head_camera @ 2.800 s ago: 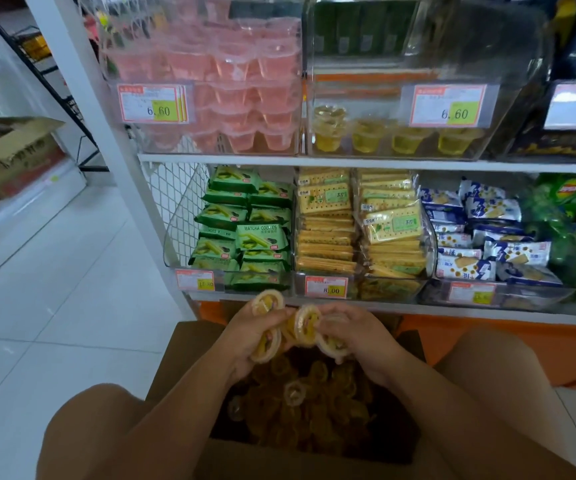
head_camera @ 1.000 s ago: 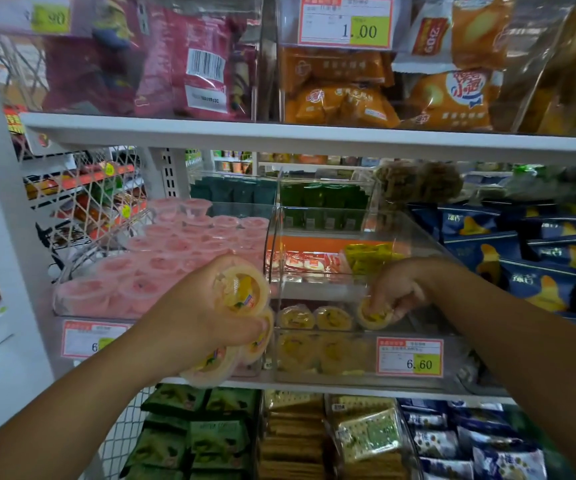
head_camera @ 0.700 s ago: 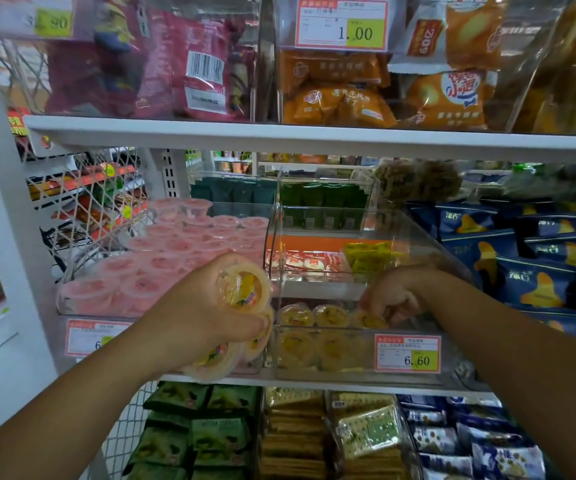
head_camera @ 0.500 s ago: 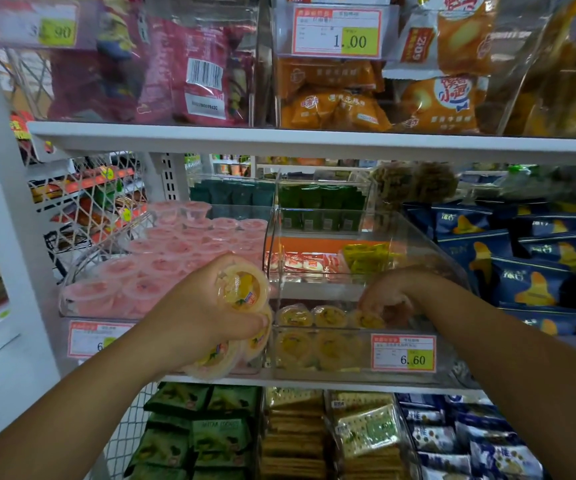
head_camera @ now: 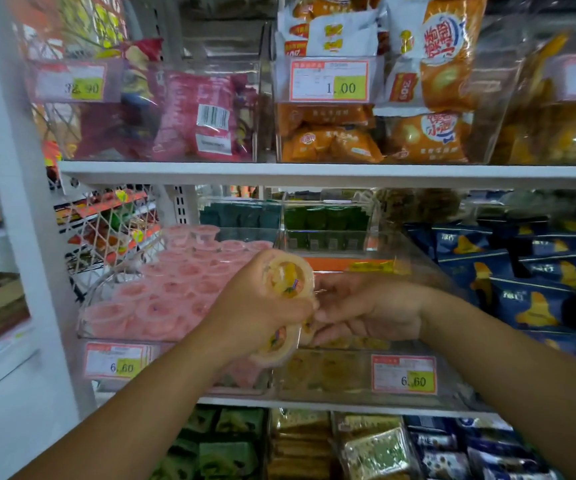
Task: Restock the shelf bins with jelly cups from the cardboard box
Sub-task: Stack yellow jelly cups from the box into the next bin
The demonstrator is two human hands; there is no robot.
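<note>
My left hand (head_camera: 255, 306) grips a bunch of yellow jelly cups (head_camera: 288, 278) in front of the middle shelf, one cup on top and others below the palm. My right hand (head_camera: 366, 311) has come up against them, its fingertips pinching a lower yellow cup (head_camera: 305, 332) in the bunch. Behind both hands stands the clear bin (head_camera: 331, 375) with yellow cups along its front, tagged 6.60. To its left is a clear bin full of pink jelly cups (head_camera: 175, 292). The cardboard box is out of view.
The shelf board above (head_camera: 314, 173) carries bins of red and orange snack bags. Blue boxes (head_camera: 522, 289) fill the right of the middle shelf. Green and yellow biscuit packs (head_camera: 279, 445) lie on the shelf below. A white upright post (head_camera: 12, 202) stands at left.
My right hand left the yellow bin, where it set a cup down, and moved left to the cups in my left hand. The view tilted slightly upward.
</note>
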